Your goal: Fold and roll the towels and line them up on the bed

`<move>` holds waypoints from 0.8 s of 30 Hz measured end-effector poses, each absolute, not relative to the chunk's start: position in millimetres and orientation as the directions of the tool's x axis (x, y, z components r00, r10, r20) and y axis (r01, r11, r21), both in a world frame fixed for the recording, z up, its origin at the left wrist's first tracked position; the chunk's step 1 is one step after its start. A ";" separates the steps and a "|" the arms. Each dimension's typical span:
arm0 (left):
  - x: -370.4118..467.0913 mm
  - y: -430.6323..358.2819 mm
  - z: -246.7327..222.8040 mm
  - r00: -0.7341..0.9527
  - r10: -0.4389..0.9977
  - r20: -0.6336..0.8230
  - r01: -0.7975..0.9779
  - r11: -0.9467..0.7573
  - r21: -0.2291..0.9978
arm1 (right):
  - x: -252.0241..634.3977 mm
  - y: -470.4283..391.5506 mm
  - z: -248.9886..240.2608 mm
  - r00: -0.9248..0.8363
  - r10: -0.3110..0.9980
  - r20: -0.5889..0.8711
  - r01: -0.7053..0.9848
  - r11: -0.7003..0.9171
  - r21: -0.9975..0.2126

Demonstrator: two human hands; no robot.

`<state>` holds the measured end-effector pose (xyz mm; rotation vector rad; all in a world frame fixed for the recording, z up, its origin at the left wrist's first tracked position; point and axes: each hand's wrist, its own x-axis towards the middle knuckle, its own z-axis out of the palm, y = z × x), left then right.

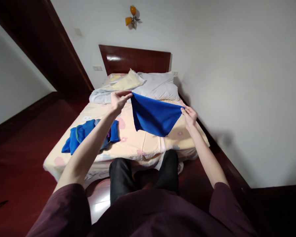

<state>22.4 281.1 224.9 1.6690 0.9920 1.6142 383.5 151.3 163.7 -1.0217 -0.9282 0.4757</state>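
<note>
A plain blue cloth (155, 115) hangs stretched in the air over the bed, held by its two upper corners. My left hand (119, 100) pinches the left corner between thumb and fingers. The other corner, a little lower, is gripped by my right hand (189, 116). The cloth's lower edge droops freely above the bedsheet (130, 144). Beneath my left forearm lies a pile of blue folded cloths (82, 133), with some grey and purple pieces among them; my arm hides part of it.
White pillow (160, 85) and a pale yellow cloth (127, 80) lie by the dark wooden headboard (138, 59). The bed's near edge is at my knees. A white wall (249, 82) stands to the right. Dark red floor (19, 171) runs along the left.
</note>
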 end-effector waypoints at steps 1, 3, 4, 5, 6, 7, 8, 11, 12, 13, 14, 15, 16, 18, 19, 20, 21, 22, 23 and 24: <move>16.1 273.9 225.1 -0.020 0.841 0.540 0.106 -0.535 0.838 | 382.0 147.1 164.1 0.538 0.730 0.421 0.060 0.465 -0.883; 2.9 257.8 223.4 -0.014 0.847 0.531 0.121 -0.526 0.842 | 379.3 136.5 162.4 0.522 0.755 0.397 0.033 0.447 -0.894; -4.0 248.9 221.6 -0.010 0.855 0.519 0.130 -0.513 0.848 | 378.2 130.0 160.6 0.512 0.771 0.378 0.019 0.430 -0.903; -11.1 239.5 219.0 -0.007 0.865 0.502 0.141 -0.496 0.857 | 377.3 122.8 158.3 0.497 0.793 0.353 0.005 0.404 -0.915; -18.5 229.8 215.9 -0.004 0.876 0.482 0.153 -0.475 0.866 | 376.4 114.9 155.6 0.473 0.821 0.321 -0.009 0.369 -0.930; -25.9 219.8 212.0 -0.002 0.888 0.460 0.164 -0.454 0.876 | 375.6 106.5 152.6 0.445 0.849 0.285 -0.025 0.330 -0.944; -33.3 209.6 207.5 0.002 0.898 0.440 0.172 -0.434 0.885 | 374.8 97.9 149.5 0.417 0.875 0.246 -0.044 0.290 -0.956; -54.7 179.8 191.2 0.016 0.929 0.370 0.175 -0.367 0.914 | 372.4 73.2 140.5 0.344 0.930 0.128 -0.125 0.181 -0.976; -61.2 170.4 185.4 0.018 0.942 0.336 0.171 -0.334 0.927 | 371.8 66.2 137.9 0.325 0.941 0.094 -0.152 0.150 -0.977; -67.2 161.6 179.6 0.022 0.955 0.296 0.165 -0.295 0.941 | 371.2 60.3 135.5 0.304 0.951 0.064 -0.173 0.121 -0.977; -72.7 153.7 174.1 0.026 0.967 0.253 0.158 -0.254 0.954 | 370.7 55.6 133.4 0.280 0.959 0.036 -0.187 0.092 -0.978; -77.6 146.8 169.0 0.031 0.977 0.209 0.151 -0.212 0.966 | 370.4 52.4 131.3 0.259 0.966 0.011 -0.195 0.064 -0.979; -81.8 141.4 164.2 0.037 0.985 0.168 0.143 -0.172 0.975 | 370.1 50.8 129.2 0.240 0.971 -0.012 -0.198 0.037 -0.979; -88.4 135.9 155.4 0.054 0.994 0.098 0.128 -0.104 0.986 | 369.8 53.4 124.5 0.212 0.976 -0.054 -0.193 -0.013 -0.981; -90.8 136.2 151.1 0.060 0.996 0.069 0.123 -0.075 0.990 | 369.6 57.6 121.7 0.205 0.976 -0.071 -0.188 -0.031 -0.982; -92.5 138.6 146.5 0.061 0.997 0.043 0.119 -0.050 0.992 | 369.3 63.9 118.6 0.199 0.976 -0.086 -0.185 -0.048 -0.981; -93.6 143.1 141.5 0.061 0.998 0.021 0.116 -0.028 0.993 | 368.7 71.9 115.2 0.192 0.976 -0.100 -0.186 -0.064 -0.981; -93.9 149.3 136.0 0.058 0.998 0.005 0.114 -0.011 0.993 | 367.8 81.7 111.7 0.184 0.976 -0.115 -0.189 -0.080 -0.979; -93.6 157.3 130.2 0.056 0.998 -0.008 0.113 0.002 0.994 | 366.5 93.0 108.1 0.175 0.976 -0.130 -0.193 -0.096 -0.977; -92.4 166.8 124.1 0.055 0.998 -0.017 0.111 0.011 0.994 | 364.6 105.5 104.6 0.166 0.975 -0.147 -0.195 -0.114 -0.974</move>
